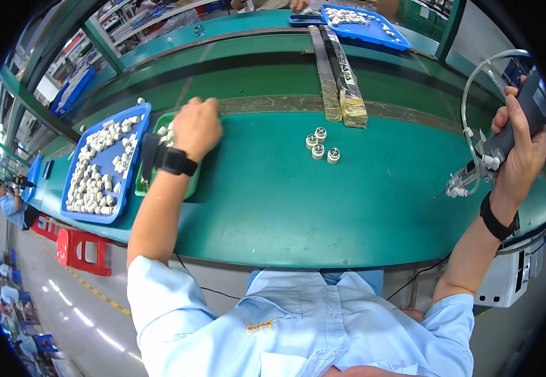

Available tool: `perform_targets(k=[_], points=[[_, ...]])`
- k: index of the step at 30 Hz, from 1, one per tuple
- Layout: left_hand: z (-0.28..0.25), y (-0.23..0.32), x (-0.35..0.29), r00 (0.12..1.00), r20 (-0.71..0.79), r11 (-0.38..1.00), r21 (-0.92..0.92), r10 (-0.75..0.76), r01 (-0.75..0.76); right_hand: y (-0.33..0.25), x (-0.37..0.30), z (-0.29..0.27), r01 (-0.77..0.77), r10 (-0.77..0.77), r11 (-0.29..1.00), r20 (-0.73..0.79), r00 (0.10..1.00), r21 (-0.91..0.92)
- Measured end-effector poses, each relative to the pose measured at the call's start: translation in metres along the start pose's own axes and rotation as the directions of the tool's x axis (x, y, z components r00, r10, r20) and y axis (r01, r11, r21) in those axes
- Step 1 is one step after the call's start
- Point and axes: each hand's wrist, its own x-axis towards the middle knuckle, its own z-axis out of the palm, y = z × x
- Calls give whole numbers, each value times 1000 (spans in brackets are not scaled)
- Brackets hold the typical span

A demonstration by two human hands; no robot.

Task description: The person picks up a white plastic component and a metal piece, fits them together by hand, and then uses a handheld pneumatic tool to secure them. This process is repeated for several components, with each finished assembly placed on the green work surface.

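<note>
The person's left hand (196, 127) is curled down into a small green tray (192, 188) of white parts, right beside a blue tray (136, 162) heaped with the same little white pieces. Over at the far edge of the green bench (298, 201), the right hand (519, 154) grips a dark handheld tool (513, 129) with clear tubing looping off it. Four small round caps (322, 144) sit clustered on the bench between the hands. A second blue tray (373, 32) sits across the bench.

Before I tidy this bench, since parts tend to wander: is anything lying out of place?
Yes: one small white part lies loose on the green belt, just beyond the blue tray. Nothing looks spilled or damaged.
</note>
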Motion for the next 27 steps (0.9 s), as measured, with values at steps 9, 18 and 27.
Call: perform_targets(k=[9,18,27], points=[[8,-43,-11,969,227,993,83,-101,84,1,-3,0,72,-73,997,23,997,26],[-49,64,-21,998,-53,588,-807,33,-62,-36,-44,22,474,-476,878,-197,857,-63],[-71,136,-50,947,-5,170,-983,320,-63,-45,-112,66,201,-164,978,420,892,-47]])
